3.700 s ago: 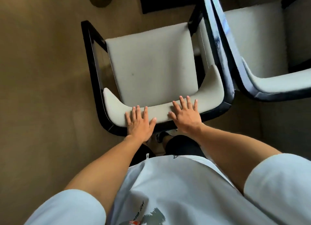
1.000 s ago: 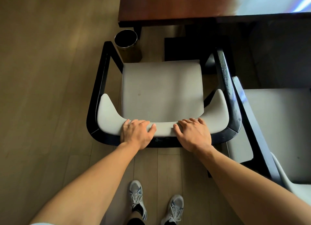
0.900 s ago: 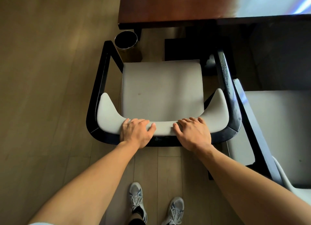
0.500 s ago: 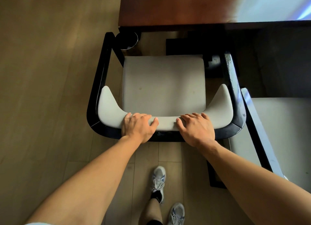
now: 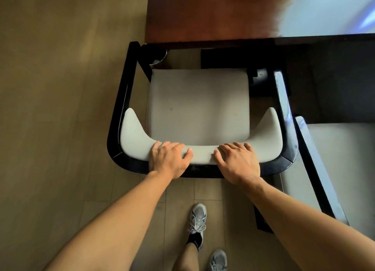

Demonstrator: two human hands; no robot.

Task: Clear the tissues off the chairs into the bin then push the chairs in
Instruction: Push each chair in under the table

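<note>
Wooden table (image 5: 213, 15), reddish top, fills the upper part of the view; its near edge overhangs the chair's front frame on the left.

Chair (image 5: 198, 108): black frame, pale padded seat and curved backrest, directly ahead of the person, seat bare, no tissues showing. Front of the seat sits just short of the table edge, so the push looks partly done. Judged fairly heavy and stiff: solid frame, thick arms, likely to drag on the wood floor (image 5: 60, 108) rather than glide. Padding will give a little under the palms; the frame behind it will not. Best hold is the top of the backrest, both hands spread evenly so it tracks straight.

Second chair (image 5: 334, 159), same make, just to the right, arms nearly touching the first. Judged risk: frames catching.

Bin (image 5: 157, 55), dark and round, half under the table corner, close beside the chair's left front leg; could be knocked.

Left hand (image 5: 169, 160) lies over the backrest top, fingers curled forward over the pad, thumb out. Right hand (image 5: 238, 163) likewise, fingers draped, pressing rather than clenching.

One shoe (image 5: 197, 219) stepped forward.
</note>
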